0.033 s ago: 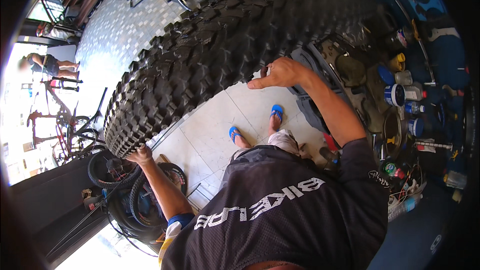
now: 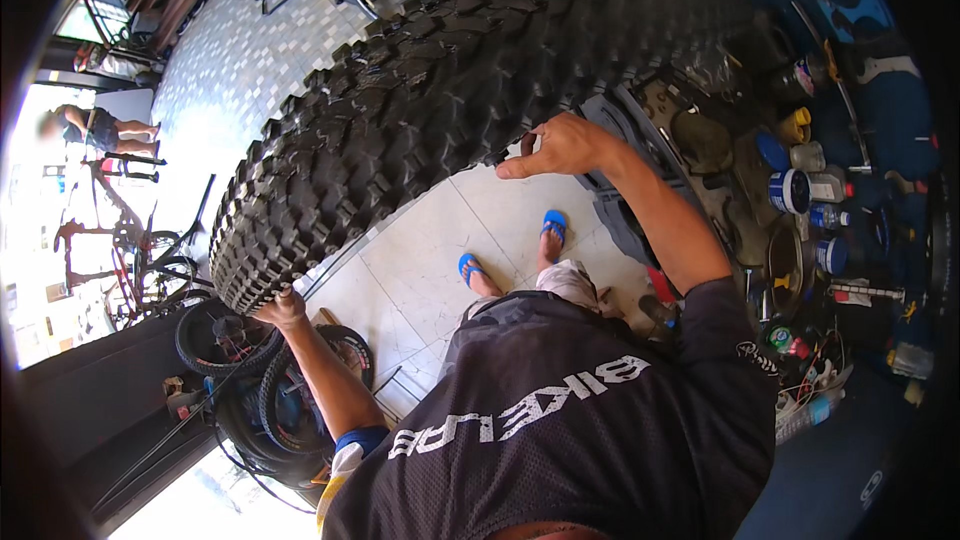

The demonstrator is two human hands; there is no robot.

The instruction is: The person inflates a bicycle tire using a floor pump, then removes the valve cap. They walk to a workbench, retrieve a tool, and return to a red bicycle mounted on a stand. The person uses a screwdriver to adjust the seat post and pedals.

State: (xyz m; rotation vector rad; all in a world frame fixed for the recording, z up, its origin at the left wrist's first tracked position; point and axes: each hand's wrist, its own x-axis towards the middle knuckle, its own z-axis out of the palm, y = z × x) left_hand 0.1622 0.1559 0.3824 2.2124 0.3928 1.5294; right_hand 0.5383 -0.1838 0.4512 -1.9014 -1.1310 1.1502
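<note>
Black tyre point(image 2: 430, 105): what a chunky one, knobbly tread sweeping from left of centre to the upper right of the frame!
Left hand point(image 2: 283, 309): right on the tyre's lower-left end, fingers gripping it, thumb against the tread.
Right hand point(image 2: 565, 148): at the tyre's lower edge, mid-frame, thumb spread away; fingertips partly hidden, so I can't tell whether they grip.
Blue flip-flops point(image 2: 555, 224): on pale floor tiles point(image 2: 400, 255), centre.
Wheels point(image 2: 235, 342): bunched together, lower left.
White tub point(image 2: 789, 190): among bottles, right side.
</note>
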